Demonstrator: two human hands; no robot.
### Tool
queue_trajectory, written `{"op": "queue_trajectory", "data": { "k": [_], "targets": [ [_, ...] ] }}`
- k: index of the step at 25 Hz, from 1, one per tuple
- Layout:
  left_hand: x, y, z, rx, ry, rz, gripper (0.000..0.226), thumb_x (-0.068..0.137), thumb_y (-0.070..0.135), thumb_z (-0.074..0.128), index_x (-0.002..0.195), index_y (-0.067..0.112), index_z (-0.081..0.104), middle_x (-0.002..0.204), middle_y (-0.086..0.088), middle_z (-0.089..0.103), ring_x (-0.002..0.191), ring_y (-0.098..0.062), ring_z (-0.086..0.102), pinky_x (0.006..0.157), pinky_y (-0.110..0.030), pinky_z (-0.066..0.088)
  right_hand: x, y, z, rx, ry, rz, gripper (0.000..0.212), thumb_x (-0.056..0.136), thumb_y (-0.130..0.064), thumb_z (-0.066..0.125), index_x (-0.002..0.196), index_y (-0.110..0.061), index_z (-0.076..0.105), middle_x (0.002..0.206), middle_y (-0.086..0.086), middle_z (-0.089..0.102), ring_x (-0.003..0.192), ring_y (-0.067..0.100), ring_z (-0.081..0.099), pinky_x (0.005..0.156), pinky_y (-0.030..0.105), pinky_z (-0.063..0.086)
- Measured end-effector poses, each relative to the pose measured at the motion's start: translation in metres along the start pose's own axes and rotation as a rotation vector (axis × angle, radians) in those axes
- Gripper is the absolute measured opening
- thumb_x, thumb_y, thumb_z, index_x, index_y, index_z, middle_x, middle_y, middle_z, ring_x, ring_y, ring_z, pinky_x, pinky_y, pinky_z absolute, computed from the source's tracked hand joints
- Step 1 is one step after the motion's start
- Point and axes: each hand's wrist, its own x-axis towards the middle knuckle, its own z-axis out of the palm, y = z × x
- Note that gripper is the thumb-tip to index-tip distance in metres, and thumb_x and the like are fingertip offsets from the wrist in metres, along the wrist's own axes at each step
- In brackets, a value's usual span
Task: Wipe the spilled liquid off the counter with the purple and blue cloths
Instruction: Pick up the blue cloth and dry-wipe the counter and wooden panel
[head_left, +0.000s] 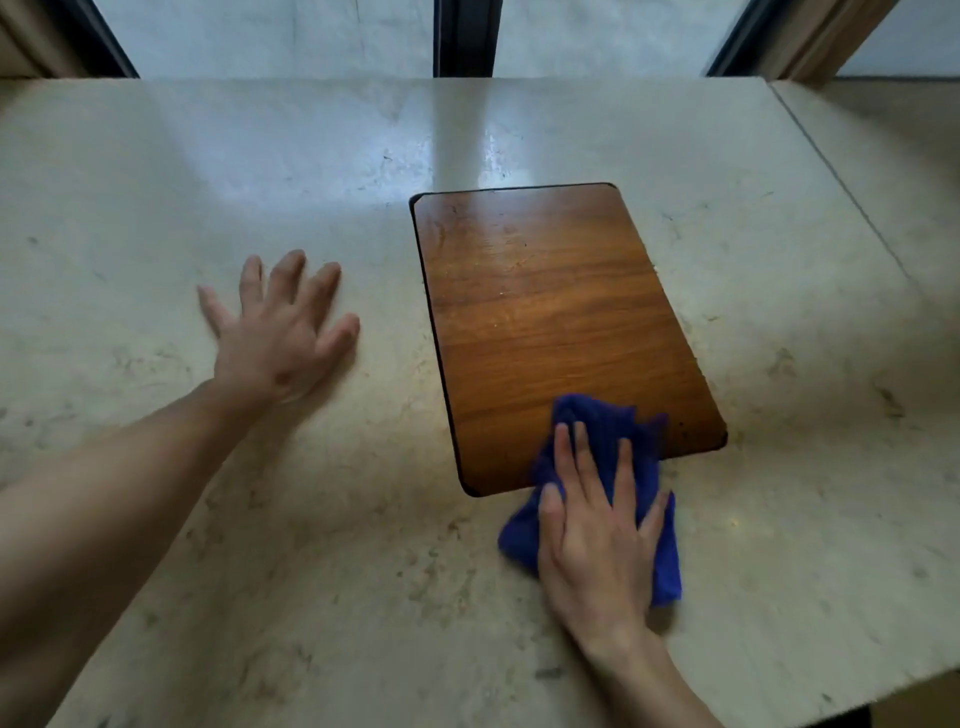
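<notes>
the blue cloth (597, 499) lies bunched directly under the right hand (597, 540), straddling the near edge of the wooden board (550, 322): its far part rests on the board's near right corner, its near part on the table (260, 597). the fingers (623, 473) of that hand are straight and a little spread, pressing flat on the cloth and pointing away from the person, so the cloth reaches past the fingertips onto the wood and out to either side of the palm. the cloth's long run goes roughly near-to-far, in line with the hand.

the left hand (280, 332) is well apart from the cloth, on the other side of the board, with its fingers fanned wide and straight, holding nothing (it looks blurred, and whether the palm actually touches the table i cannot tell). the right hand is plainly the one placed to wipe.

a purple cloth does not show anywhere in this view, and i cannot pick out a clear puddle; there is only a glossy sheen on the table beyond the board, which may be window glare. by my judgement the next stroke depends on which way the wet patch lies from the pressing fingers, and that is not readable here.
</notes>
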Motion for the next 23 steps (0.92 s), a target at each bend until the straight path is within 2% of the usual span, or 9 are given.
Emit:
{"op": "queue_trajectory", "data": {
  "k": [2, 5, 9, 14, 18, 23],
  "targets": [
    [0.0, -0.001, 0.006, 0.02, 0.008, -0.024, 0.072, 0.088, 0.075, 0.016, 0.152, 0.044, 0.019, 0.164, 0.002, 0.015, 0.152, -0.035, 0.007, 0.109, -0.078, 0.002, 0.07, -0.028, -0.001, 0.003, 0.034, 0.026, 0.057, 0.1, -0.048, 0.002, 0.156, -0.039, -0.007, 0.164, -0.02, -0.006, 0.152, 0.02, -0.011, 0.117, 0.066, -0.004],
    [-0.001, -0.003, 0.009, 0.046, 0.019, -0.008, 0.07, 0.089, 0.072, 0.019, 0.152, 0.041, 0.022, 0.162, 0.0, 0.02, 0.15, -0.036, 0.012, 0.108, -0.079, 0.007, 0.176, -0.068, -0.008, 0.009, 0.138, 0.005, 0.055, 0.104, -0.043, 0.019, 0.158, -0.035, 0.01, 0.165, -0.015, 0.01, 0.153, 0.027, 0.003, 0.114, 0.071, 0.002],
    [-0.001, -0.001, 0.008, 0.089, -0.002, -0.007, 0.073, 0.09, 0.068, 0.027, 0.154, 0.034, 0.029, 0.162, -0.004, 0.025, 0.149, -0.041, 0.018, 0.107, -0.08, 0.012, 0.344, -0.114, -0.027, 0.046, 0.113, 0.01, 0.055, 0.102, -0.044, 0.017, 0.157, -0.04, 0.009, 0.165, -0.019, 0.006, 0.153, 0.026, -0.003, 0.111, 0.073, -0.005],
    [0.001, 0.003, 0.005, 0.112, 0.042, 0.018, 0.075, 0.086, 0.064, 0.04, 0.153, 0.03, 0.037, 0.162, -0.007, 0.029, 0.149, -0.043, 0.022, 0.108, -0.08, 0.012, 0.511, -0.17, -0.06, 0.044, 0.02, -0.024, 0.054, 0.103, -0.04, 0.013, 0.157, -0.039, 0.011, 0.166, -0.016, 0.007, 0.153, 0.026, -0.004, 0.11, 0.075, -0.004],
    [0.002, 0.003, 0.006, 0.118, 0.031, -0.004, 0.075, 0.085, 0.065, 0.043, 0.153, 0.032, 0.034, 0.162, -0.005, 0.027, 0.15, -0.042, 0.019, 0.107, -0.08, 0.013, 0.533, -0.22, -0.054, 0.046, -0.019, -0.221, 0.055, 0.099, -0.037, 0.014, 0.152, -0.038, 0.028, 0.163, -0.013, 0.021, 0.152, 0.026, 0.004, 0.111, 0.073, -0.002],
    [0.004, 0.001, 0.003, 0.123, -0.034, -0.02, 0.073, 0.088, 0.067, 0.035, 0.154, 0.035, 0.027, 0.164, -0.004, 0.023, 0.151, -0.04, 0.014, 0.108, -0.081, 0.011, 0.47, -0.212, -0.046, -0.043, -0.075, -0.514, 0.056, 0.098, -0.043, 0.015, 0.154, -0.043, 0.019, 0.165, -0.015, 0.012, 0.153, 0.028, 0.001, 0.115, 0.068, -0.001]
  ]
}}
